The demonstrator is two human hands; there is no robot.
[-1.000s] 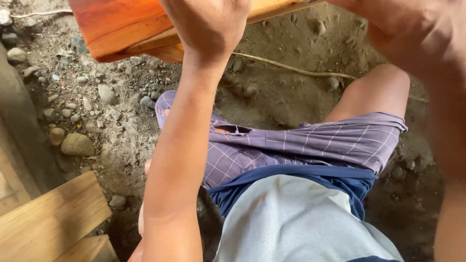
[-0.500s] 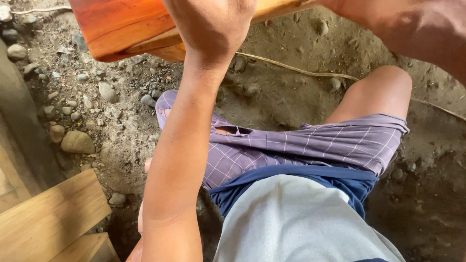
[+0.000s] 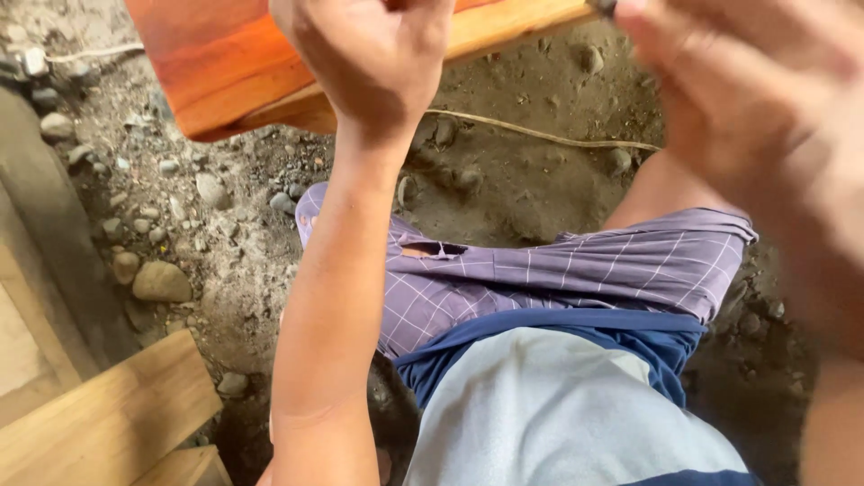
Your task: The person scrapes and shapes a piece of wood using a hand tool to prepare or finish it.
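A reddish-orange wooden board runs across the top of the view, above my knees. My left hand is a closed fist with its back to me, fingers curled at the board's near edge; what lies inside the fist is hidden. My right hand is raised at the upper right, close to the camera and blurred. A small dark thing shows at its fingertips on the top edge. I wear purple checked shorts and a grey and blue shirt.
Below is bare dirt ground with scattered stones. A thin pale cord lies across the dirt. Pale wooden planks and a dark beam lie at the lower left.
My right hand has swung left and down into view, larger and blurred. My left fist and the board have hardly moved.
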